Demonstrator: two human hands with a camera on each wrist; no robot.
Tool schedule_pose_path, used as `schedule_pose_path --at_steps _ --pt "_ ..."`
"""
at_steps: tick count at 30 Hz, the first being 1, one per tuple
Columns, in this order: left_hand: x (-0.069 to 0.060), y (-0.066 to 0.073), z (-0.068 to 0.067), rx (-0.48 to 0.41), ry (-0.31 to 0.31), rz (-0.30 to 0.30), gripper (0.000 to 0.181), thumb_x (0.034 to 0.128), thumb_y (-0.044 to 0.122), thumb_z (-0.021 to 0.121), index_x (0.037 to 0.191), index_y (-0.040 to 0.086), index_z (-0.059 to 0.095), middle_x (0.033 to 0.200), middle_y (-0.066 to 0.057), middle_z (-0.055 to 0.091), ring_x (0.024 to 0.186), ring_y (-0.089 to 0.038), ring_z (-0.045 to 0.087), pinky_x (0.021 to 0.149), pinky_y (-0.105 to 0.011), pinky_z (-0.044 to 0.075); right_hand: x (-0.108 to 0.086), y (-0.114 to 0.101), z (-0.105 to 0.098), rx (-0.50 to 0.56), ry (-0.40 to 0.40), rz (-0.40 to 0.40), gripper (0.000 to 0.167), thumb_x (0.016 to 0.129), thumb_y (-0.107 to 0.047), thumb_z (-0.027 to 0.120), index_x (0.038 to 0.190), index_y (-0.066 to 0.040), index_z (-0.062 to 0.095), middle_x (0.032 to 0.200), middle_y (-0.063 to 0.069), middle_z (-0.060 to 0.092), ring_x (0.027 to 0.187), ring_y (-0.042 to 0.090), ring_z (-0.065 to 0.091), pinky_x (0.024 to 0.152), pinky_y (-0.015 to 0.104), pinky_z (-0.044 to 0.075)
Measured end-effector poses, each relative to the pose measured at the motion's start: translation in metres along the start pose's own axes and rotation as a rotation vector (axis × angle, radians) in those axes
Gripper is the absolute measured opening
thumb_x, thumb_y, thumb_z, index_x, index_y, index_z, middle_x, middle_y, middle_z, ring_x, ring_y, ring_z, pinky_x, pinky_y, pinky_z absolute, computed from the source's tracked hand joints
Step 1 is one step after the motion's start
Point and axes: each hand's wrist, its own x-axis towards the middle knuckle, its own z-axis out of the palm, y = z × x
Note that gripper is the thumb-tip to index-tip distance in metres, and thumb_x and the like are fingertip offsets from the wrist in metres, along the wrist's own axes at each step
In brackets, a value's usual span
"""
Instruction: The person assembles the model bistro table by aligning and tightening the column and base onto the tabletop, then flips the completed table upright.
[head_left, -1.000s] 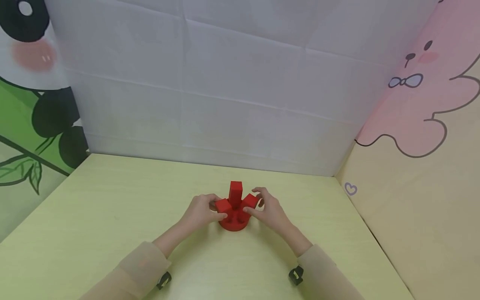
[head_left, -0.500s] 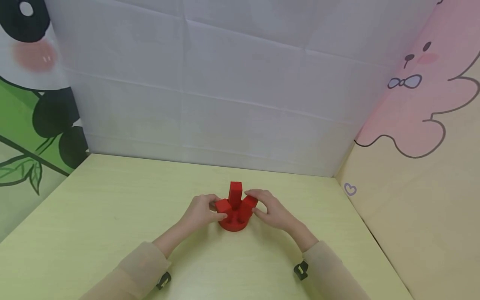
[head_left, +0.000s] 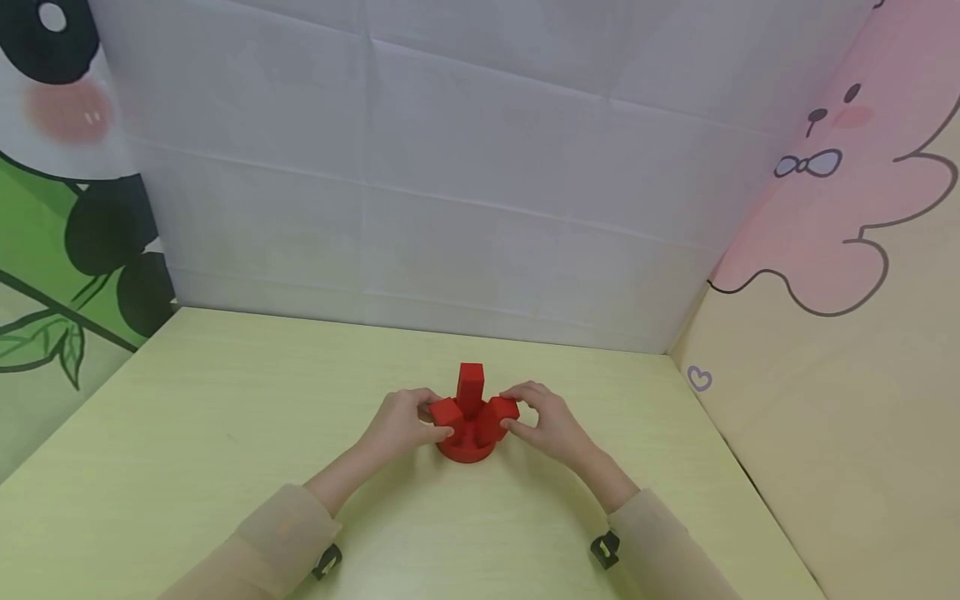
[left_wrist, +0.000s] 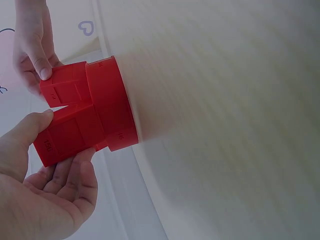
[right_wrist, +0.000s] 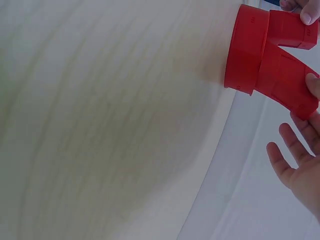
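A round red base (head_left: 466, 454) stands on the table with three red rectangular blocks on it. My left hand (head_left: 402, 421) grips the left block (head_left: 446, 412) between thumb and fingers; small raised characters mark that block's side in the left wrist view. My right hand (head_left: 551, 423) pinches the right block (head_left: 495, 418) near its outer end. In the right wrist view this right block (right_wrist: 285, 77) slants away from the base (right_wrist: 246, 50). The back block (head_left: 470, 387) rises upright behind them, touched by neither hand. Where the blocks meet the base is partly hidden.
The pale wooden table (head_left: 262, 400) reaches back to a white sheet wall (head_left: 465, 208). A side panel with a pink bear drawing (head_left: 847, 200) runs along the right. A panda drawing (head_left: 82, 217) covers the left panel.
My right hand has regripped the right block farther out, with the thumb now on its outer side. The block's top has tipped slightly outward to the right. My left hand stays put.
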Motion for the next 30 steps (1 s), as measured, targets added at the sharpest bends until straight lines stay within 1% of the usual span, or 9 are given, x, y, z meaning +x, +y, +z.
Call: schedule_pose_path --at_steps 5,9,12,17,20,23,25,28,30 --pt "0.0 -0.001 0.0 -0.001 0.003 0.002 0.027 0.072 0.014 0.08 0.096 0.011 0.069 0.08 0.006 0.068 0.075 -0.011 0.064 0.069 -0.028 0.051 -0.002 -0.004 0.002 -0.005 0.046 0.057 0.037 0.078 -0.023 0.077 0.111 -0.011 0.066 0.105 0.0 0.065 0.099 0.023 0.059 0.086 0.044 0.05" --pt "0.0 -0.002 0.001 -0.001 0.004 0.009 0.027 0.072 0.015 0.081 0.096 0.011 0.069 0.08 0.006 0.068 0.075 -0.011 0.064 0.069 -0.028 0.05 -0.003 -0.008 0.004 0.023 0.07 0.124 0.037 0.075 -0.024 0.08 0.106 -0.011 0.066 0.099 -0.001 0.065 0.096 0.028 0.06 0.084 0.047 0.05" --pt "0.0 -0.002 0.001 0.001 0.006 0.014 0.027 0.0718 0.015 0.081 0.095 0.011 0.069 0.08 0.006 0.068 0.075 -0.011 0.064 0.07 -0.028 0.05 -0.004 -0.009 0.006 0.032 0.089 0.154 0.036 0.072 -0.025 0.082 0.102 -0.012 0.065 0.095 -0.002 0.064 0.092 0.026 0.06 0.083 0.047 0.05" --pt "0.0 -0.002 0.001 0.007 0.009 0.016 0.026 0.0717 0.015 0.081 0.095 0.011 0.069 0.08 0.007 0.068 0.075 -0.011 0.064 0.07 -0.028 0.05 -0.004 -0.011 0.008 0.031 0.09 0.166 0.036 0.072 -0.026 0.083 0.099 -0.013 0.062 0.092 -0.005 0.062 0.09 0.022 0.06 0.083 0.043 0.05" --pt "0.0 -0.002 0.001 0.01 0.01 0.018 0.026 0.0717 0.015 0.081 0.095 0.012 0.069 0.08 0.007 0.068 0.075 -0.012 0.064 0.069 -0.028 0.05 -0.004 -0.01 0.007 0.024 0.066 0.159 0.042 0.073 -0.026 0.082 0.107 -0.013 0.061 0.097 -0.004 0.061 0.093 0.023 0.059 0.084 0.044 0.05" --pt "0.0 -0.001 0.001 0.013 0.011 0.017 0.026 0.0719 0.015 0.081 0.095 0.011 0.069 0.08 0.006 0.068 0.075 -0.012 0.064 0.069 -0.028 0.05 -0.004 -0.008 0.003 0.03 0.001 0.119 0.055 0.074 -0.026 0.081 0.123 -0.016 0.057 0.109 -0.003 0.06 0.102 0.02 0.056 0.087 0.044 0.048" --pt "0.0 -0.001 0.001 0.013 0.009 0.018 0.026 0.072 0.015 0.081 0.095 0.011 0.069 0.08 0.006 0.068 0.075 -0.012 0.064 0.069 -0.028 0.05 -0.004 -0.005 -0.001 0.03 -0.057 0.059 0.06 0.077 -0.024 0.079 0.131 -0.017 0.053 0.119 -0.004 0.058 0.11 0.017 0.053 0.091 0.043 0.047" --pt "-0.001 -0.001 0.0 0.007 0.007 0.022 0.026 0.072 0.015 0.081 0.095 0.011 0.069 0.08 0.006 0.068 0.075 -0.012 0.064 0.069 -0.028 0.05 -0.003 0.001 -0.006 0.01 -0.13 -0.062 0.057 0.081 -0.019 0.075 0.133 -0.016 0.053 0.128 -0.005 0.056 0.118 0.014 0.049 0.096 0.041 0.045" --pt "-0.001 -0.001 0.0 0.005 0.008 0.026 0.026 0.0718 0.015 0.08 0.095 0.011 0.069 0.079 0.006 0.068 0.074 -0.012 0.065 0.069 -0.028 0.05 -0.002 0.004 -0.009 -0.018 -0.15 -0.124 0.053 0.082 -0.017 0.074 0.131 -0.014 0.055 0.129 -0.005 0.056 0.12 0.014 0.048 0.098 0.038 0.044"
